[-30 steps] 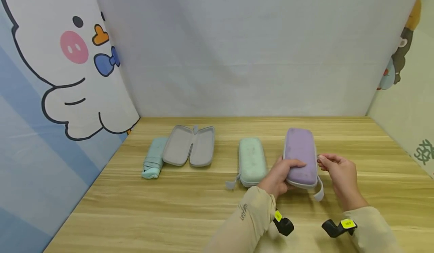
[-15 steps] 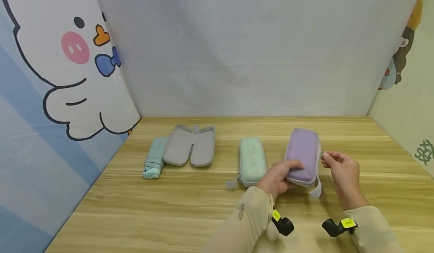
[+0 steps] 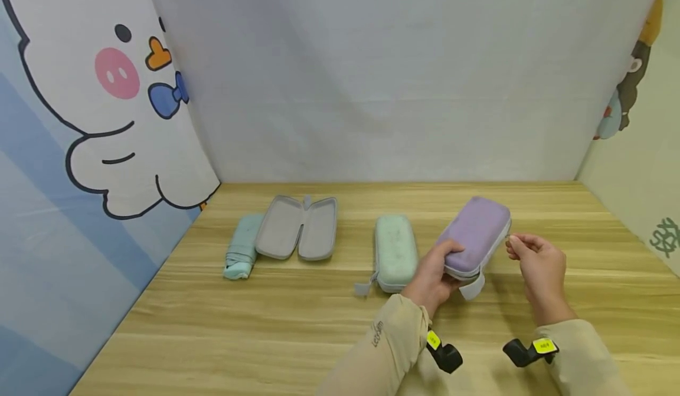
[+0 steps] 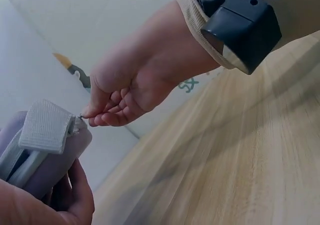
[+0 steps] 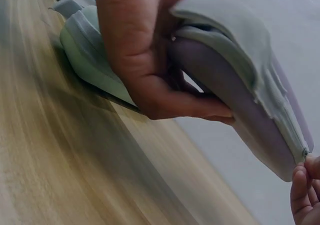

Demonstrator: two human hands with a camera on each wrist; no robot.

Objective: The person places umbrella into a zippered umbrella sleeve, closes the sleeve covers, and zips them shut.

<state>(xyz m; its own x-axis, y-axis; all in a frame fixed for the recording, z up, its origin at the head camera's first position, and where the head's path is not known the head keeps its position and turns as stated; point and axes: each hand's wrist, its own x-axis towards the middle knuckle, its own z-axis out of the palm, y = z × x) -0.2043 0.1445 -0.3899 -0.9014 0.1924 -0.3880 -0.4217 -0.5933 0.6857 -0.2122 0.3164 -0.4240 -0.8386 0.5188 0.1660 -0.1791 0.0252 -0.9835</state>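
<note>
A purple hard zip case point(image 3: 475, 231) with a pale grey zip edge is held tilted over the table. My left hand point(image 3: 432, 275) grips its near left end, thumb on top and fingers underneath. At the case's right side, near the far corner, my right hand point(image 3: 543, 269) pinches the small zipper pull point(image 5: 306, 153) between thumb and fingers. A grey fabric loop point(image 4: 46, 126) hangs at the near end. Close to my left forearm lies a mint green zip case point(image 3: 395, 251), closed, its grey tab toward the left.
Farther left, a grey-lined case point(image 3: 317, 231) lies spread open on the wooden table point(image 3: 212, 337). It overlaps a teal folded bundle point(image 3: 241, 248) with a band wrapped round it. A pale fabric wall point(image 3: 393, 77) stands behind the table, with printed panels at both sides.
The purple case has turned clockwise, its far end swinging right and its near end left. My right hand has shifted slightly right with the zipper pull, which is now nearer the far corner.
</note>
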